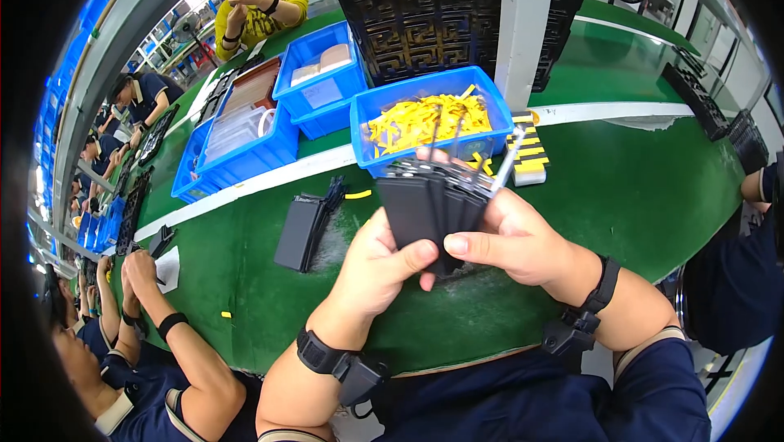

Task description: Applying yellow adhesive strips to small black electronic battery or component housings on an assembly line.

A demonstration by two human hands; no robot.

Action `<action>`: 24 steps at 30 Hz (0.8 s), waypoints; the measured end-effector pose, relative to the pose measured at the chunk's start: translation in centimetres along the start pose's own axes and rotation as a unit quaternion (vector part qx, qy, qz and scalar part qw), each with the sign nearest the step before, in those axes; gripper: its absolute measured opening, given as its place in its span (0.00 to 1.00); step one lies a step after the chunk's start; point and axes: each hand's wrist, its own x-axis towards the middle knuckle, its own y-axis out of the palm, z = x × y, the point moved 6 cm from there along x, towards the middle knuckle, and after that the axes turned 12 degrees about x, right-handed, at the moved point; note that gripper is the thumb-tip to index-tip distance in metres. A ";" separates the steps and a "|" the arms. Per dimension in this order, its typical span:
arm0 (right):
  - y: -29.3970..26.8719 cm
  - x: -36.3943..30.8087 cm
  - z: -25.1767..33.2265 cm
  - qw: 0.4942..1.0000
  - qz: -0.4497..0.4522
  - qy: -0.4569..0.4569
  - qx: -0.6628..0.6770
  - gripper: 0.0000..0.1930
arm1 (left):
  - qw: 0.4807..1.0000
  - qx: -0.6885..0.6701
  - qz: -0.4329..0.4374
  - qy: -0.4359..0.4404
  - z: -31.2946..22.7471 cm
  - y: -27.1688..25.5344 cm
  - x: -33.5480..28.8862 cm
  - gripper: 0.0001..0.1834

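Observation:
Above the green table, my two hands hold a fanned stack of flat black rectangular parts [412, 209] with thin black strips sticking up from the top edge. My left hand [371, 266] is closed round the stack's left side, thumb across the front. From the right, my right hand [523, 238] grips it, its thumb pressed on the front face. A thin pale tool [508, 160] juts up beside my right fingers; its lower end is hidden, so I cannot tell its kind. To the left, another stack of similar black parts [300, 232] lies on the table.
Just beyond my hands stands a blue bin [359, 136] of yellow strips. A black-and-yellow striped block [529, 148] sits right of it. More blue bins [282, 148] stand at the left, before an upright black tray [425, 25] and a grey post [520, 33]. A co-worker's hands [139, 270] are at left.

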 end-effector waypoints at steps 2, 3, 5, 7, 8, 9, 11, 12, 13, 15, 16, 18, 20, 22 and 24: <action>-0.1 0.0 0.1 0.998 0.043 -0.001 -0.041 0.33 | 1.000 -0.004 0.004 0.021 -0.7 -0.2 0.0 0.23; -0.1 -0.1 0.2 0.998 0.035 -0.015 -0.058 0.32 | 1.000 0.009 0.002 0.025 -0.3 -0.6 0.0 0.21; 0.2 -0.2 0.4 0.997 0.022 -0.010 -0.076 0.32 | 0.999 0.025 -0.004 0.030 0.0 -0.8 -0.1 0.20; -0.2 -0.3 0.3 0.992 -0.008 -0.022 -0.121 0.32 | 0.998 0.041 -0.008 0.037 0.0 -0.8 -0.1 0.18; -0.3 -0.3 0.2 0.992 -0.009 -0.022 -0.121 0.32 | 0.998 0.044 -0.018 0.043 -0.2 -0.8 -0.1 0.17; -0.5 -0.3 0.5 0.987 -0.021 -0.050 -0.151 0.32 | 0.997 0.047 -0.027 0.049 -0.3 -0.8 0.0 0.16; -1.3 -0.3 1.6 0.967 -0.065 -0.132 -0.210 0.31 | 0.997 0.048 -0.037 0.056 -0.7 -0.8 0.0 0.15; -1.8 -0.3 1.9 0.973 -0.073 -0.128 -0.179 0.30 | 0.995 0.051 -0.052 0.063 -0.9 -1.2 -0.1 0.13; -2.1 -0.4 2.9 0.968 -0.112 -0.167 -0.152 0.28 | 0.994 0.060 -0.060 0.069 -0.7 -1.8 -0.2 0.11; -3.0 -0.5 4.7 0.943 -0.155 -0.238 -0.175 0.22 | 0.992 0.084 -0.057 0.080 -0.5 -2.6 -0.2 0.14; -3.4 -0.5 5.6 0.923 -0.159 -0.269 -0.225 0.19 | 0.989 0.108 -0.052 0.091 -0.5 -2.7 -0.2 0.18; -3.8 -0.5 6.3 0.906 -0.182 -0.297 -0.241 0.13 | 0.987 0.111 -0.070 0.093 -0.6 -2.4 -0.2 0.17; -4.1 -0.6 6.8 0.903 -0.197 -0.278 -0.261 0.09 | 0.986 0.121 -0.074 0.085 -0.4 -2.4 -0.1 0.17; -4.2 -0.7 7.1 0.896 -0.203 -0.287 -0.270 0.07 | 0.986 0.121 -0.076 0.085 -0.4 -2.3 -0.1 0.17; -3.8 -0.6 7.5 0.864 -0.185 -0.289 -0.369 0.08 | 0.986 0.122 -0.079 0.085 -0.3 -2.3 0.0 0.16</action>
